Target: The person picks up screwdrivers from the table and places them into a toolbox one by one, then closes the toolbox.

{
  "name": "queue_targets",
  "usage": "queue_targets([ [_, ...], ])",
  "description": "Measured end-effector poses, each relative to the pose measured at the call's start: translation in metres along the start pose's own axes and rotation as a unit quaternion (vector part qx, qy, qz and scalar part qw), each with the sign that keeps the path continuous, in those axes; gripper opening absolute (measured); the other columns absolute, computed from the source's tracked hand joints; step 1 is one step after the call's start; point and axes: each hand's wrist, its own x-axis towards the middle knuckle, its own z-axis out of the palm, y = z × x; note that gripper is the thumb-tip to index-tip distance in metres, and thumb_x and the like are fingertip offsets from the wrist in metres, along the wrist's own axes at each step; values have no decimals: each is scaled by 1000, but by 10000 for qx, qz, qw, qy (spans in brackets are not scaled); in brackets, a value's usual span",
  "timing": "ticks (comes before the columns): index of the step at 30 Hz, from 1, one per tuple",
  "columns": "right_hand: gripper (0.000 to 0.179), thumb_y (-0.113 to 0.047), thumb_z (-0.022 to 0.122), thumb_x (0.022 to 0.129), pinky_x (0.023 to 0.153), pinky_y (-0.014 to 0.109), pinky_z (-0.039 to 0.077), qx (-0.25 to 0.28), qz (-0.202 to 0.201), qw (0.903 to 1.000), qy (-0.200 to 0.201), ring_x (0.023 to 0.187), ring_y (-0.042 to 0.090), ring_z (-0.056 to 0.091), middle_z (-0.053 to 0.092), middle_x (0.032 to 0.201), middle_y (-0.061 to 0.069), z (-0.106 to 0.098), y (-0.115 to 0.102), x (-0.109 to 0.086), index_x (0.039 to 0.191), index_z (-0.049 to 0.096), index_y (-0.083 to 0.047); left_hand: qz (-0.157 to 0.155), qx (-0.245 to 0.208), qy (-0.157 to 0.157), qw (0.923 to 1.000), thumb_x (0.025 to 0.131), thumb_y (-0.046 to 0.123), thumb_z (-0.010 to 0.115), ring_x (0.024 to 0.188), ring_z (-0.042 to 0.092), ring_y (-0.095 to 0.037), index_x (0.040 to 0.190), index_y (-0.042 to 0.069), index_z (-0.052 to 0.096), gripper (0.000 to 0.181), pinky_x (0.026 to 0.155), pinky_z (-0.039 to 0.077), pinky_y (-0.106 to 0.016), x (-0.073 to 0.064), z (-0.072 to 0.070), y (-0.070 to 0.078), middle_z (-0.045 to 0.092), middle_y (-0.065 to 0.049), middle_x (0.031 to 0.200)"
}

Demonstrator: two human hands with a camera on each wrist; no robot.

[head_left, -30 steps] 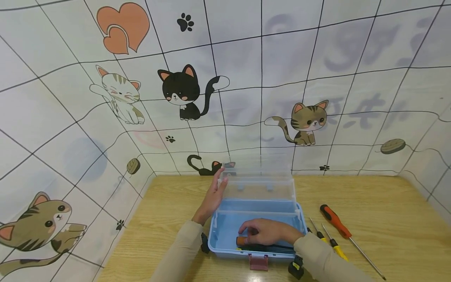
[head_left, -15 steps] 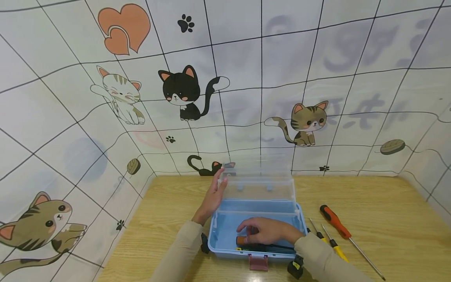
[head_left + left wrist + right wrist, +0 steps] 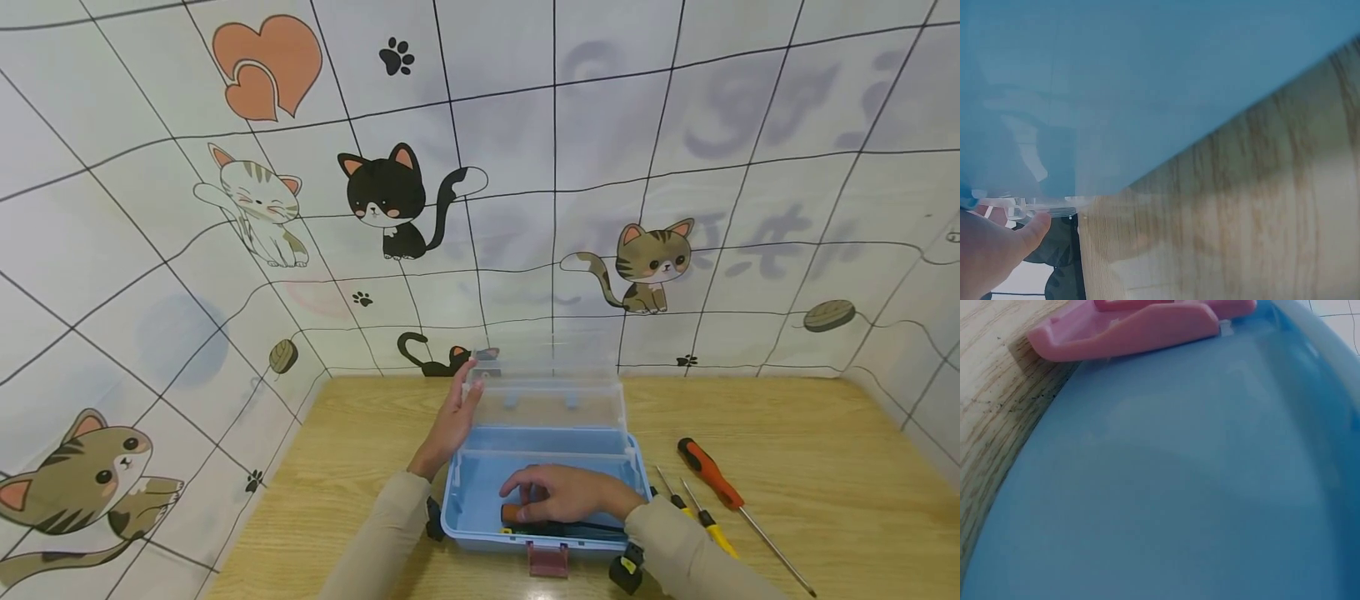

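A light blue toolbox [image 3: 480, 532] stands on the table with its clear lid [image 3: 551, 406] raised. My left hand [image 3: 448, 425] holds the lid's left edge; in the left wrist view the thumb [image 3: 1034, 232] lies at the clear plastic. Inside the box, near its front wall, my right hand [image 3: 562, 493] grips an orange-handled screwdriver [image 3: 511, 513], thumb against the handle and index finger raised. Much of that tool is hidden under the hand. Beside it lie dark items with a bit of yellow, partly covered. The right wrist view shows the box's outer wall and pink latch [image 3: 1129, 331].
Right of the box lie a long red-and-black screwdriver [image 3: 720, 483] and two smaller yellow-and-black screwdrivers [image 3: 708, 521], partly behind the right sleeve. A wall sheet printed with cats [image 3: 386, 200] rises behind the wooden table [image 3: 360, 433].
The head view has shifted slightly. My right hand stays low in the box at the orange handle, with its index finger moved a little. The left hand stays at the lid.
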Motion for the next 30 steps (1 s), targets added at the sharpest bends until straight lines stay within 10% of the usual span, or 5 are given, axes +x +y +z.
queue_targets([
  [8, 33, -28, 57, 93, 75, 23, 46, -132, -27, 9999, 4, 86, 3, 54, 58, 105, 1, 2, -3, -3, 125, 56, -17, 40, 243, -35, 9997, 102, 38, 34, 140, 17, -33, 148, 27, 20, 50, 105, 17, -64, -6, 0, 15, 15, -4, 156],
  [17, 36, -28, 55, 94, 74, 22, 47, -197, -192, 9996, -34, 86, 2, 55, 58, 108, 3, 2, -10, -5, 128, 53, -15, 112, 162, 121, 9997, 97, 53, 34, 142, 13, -27, 147, 35, 20, 55, 107, 14, -62, 8, 3, -20, 13, 7, 155],
  [30, 37, -24, 52, 96, 69, 22, 48, 29, -310, 9995, 48, 87, 4, 58, 59, 108, 4, -5, -23, -14, 132, 49, -17, 159, 153, 171, 9996, 95, 57, 35, 142, 13, -24, 144, 41, 21, 54, 107, 16, -61, 7, 4, -22, 14, 12, 153],
])
